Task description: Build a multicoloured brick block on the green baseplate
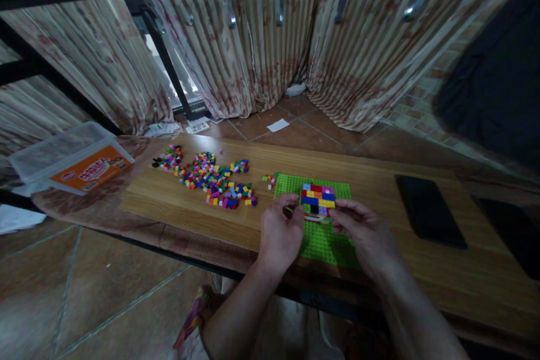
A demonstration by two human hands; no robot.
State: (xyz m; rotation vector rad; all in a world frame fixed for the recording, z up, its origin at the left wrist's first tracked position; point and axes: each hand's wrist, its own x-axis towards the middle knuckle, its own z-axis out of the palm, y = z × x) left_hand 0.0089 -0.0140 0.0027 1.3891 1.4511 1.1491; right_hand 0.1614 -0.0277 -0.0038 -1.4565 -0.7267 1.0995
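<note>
A block of toy building bricks [318,198], with a multicolored studded top, is on or just above a green studded baseplate [323,242]; I cannot tell which. At its left side is my left hand [282,230], with thumb and index finger bent and closed against the edge. From the right, my right hand [369,230] grips the block's near right corner with its fingertips. Layers of different colors show along the front side. A few loose bricks [269,180] lie just off the baseplate's far left corner.
On the wooden board [244,225], a spread pile of colored bricks [215,180] lies to the left. A clear plastic bin [67,149] with an orange label stands at the far left. To the right lies a dark phone-like slab [430,211], with another dark flat object [512,230] beyond it.
</note>
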